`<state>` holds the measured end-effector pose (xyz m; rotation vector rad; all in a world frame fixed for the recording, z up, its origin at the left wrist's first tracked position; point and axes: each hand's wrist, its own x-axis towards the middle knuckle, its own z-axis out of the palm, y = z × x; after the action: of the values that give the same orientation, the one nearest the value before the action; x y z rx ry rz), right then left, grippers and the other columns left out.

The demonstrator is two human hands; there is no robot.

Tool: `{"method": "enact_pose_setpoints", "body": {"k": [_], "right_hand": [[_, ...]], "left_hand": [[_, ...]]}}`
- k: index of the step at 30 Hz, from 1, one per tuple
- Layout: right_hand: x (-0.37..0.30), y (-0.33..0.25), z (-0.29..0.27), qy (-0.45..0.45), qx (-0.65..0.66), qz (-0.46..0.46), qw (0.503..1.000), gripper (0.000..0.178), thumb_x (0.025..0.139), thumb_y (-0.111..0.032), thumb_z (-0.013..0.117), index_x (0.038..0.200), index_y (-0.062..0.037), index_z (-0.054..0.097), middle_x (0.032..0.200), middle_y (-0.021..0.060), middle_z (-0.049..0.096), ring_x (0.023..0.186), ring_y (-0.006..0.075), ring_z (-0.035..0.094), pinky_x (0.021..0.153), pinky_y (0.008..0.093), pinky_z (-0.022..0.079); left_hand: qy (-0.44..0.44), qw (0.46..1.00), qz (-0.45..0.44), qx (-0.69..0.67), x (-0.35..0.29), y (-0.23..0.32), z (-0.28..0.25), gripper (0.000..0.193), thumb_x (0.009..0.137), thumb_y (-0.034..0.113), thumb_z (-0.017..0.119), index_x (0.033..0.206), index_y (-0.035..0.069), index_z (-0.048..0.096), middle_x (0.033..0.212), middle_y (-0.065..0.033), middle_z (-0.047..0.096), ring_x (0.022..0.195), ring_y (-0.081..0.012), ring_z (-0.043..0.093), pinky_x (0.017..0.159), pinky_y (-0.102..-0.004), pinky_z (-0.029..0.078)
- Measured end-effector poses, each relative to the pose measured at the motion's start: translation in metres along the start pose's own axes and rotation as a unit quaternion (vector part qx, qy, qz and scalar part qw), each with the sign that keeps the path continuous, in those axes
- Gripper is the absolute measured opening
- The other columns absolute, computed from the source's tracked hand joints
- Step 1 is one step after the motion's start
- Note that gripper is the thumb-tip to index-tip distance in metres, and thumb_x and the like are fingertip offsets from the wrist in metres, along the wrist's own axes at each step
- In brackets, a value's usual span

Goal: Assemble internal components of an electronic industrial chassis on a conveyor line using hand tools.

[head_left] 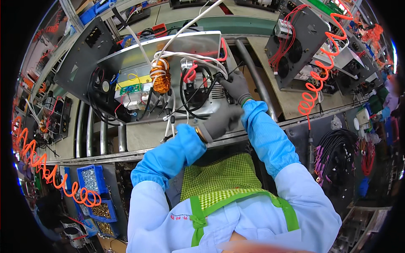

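Observation:
In front of me an open metal chassis (185, 40) holds a copper-wound ring coil (160, 76), a small green circuit board (130, 90) and several cables. My right hand (237, 87), in a grey glove, is closed on a bundle of white cables (215, 66) at the chassis's right side; dark wires run beside it. My left hand (221, 122), gloved too, is over the chassis's near edge and smeared by motion, so its fingers cannot be made out. A black cable loop (184, 99) and a red cable (224, 48) lie inside the chassis near my right hand.
A similar dark-panelled unit (295, 46) stands at the right, behind a coiled orange air hose (315, 84). Metal rollers (253, 71) flank the chassis. Blue bins of screws (91, 179) sit at lower left. A bundle of black cables (337, 147) lies at lower right.

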<state>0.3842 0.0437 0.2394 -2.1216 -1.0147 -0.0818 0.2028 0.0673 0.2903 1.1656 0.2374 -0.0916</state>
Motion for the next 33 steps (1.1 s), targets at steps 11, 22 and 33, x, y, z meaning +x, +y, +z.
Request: {"method": "enact_pose_setpoints", "body": {"k": [11,22,33], "right_hand": [[0.000,-0.002,0.004,0.017,0.002,-0.020,1.000,0.047,0.074,-0.046,0.068,0.085,0.0003,0.066,0.093,0.0185,0.056,0.093,0.0329,0.055,0.081,0.0404,0.044],[0.003,-0.008,-0.004,-0.006,0.020,-0.007,1.000,0.043,0.073,-0.043,0.069,0.087,-0.0024,0.069,0.104,0.0185,0.057,0.096,0.0324,0.056,0.084,0.0395,0.045],[0.005,-0.013,-0.003,-0.041,0.040,0.024,0.998,0.044,0.071,-0.046,0.071,0.082,-0.0032,0.068,0.112,0.0211,0.056,0.105,0.0344,0.053,0.091,0.0417,0.042]], "left_hand": [[-0.092,0.990,-0.045,-0.093,0.011,-0.014,-0.020,0.108,0.081,0.019,0.065,0.137,-0.006,-0.025,0.064,-0.0061,0.056,0.054,-0.0116,0.052,0.048,-0.0262,0.044],[-0.043,0.999,-0.013,0.000,-0.003,0.003,-0.008,0.057,0.082,0.019,0.062,0.116,-0.002,0.022,0.063,-0.0046,0.052,0.049,-0.0125,0.049,0.045,-0.0271,0.042],[-0.069,0.998,0.002,0.003,0.021,-0.049,-0.035,0.109,0.081,0.021,0.064,0.133,-0.010,-0.027,0.074,-0.0135,0.062,0.061,-0.0208,0.061,0.056,-0.0300,0.049]]}}
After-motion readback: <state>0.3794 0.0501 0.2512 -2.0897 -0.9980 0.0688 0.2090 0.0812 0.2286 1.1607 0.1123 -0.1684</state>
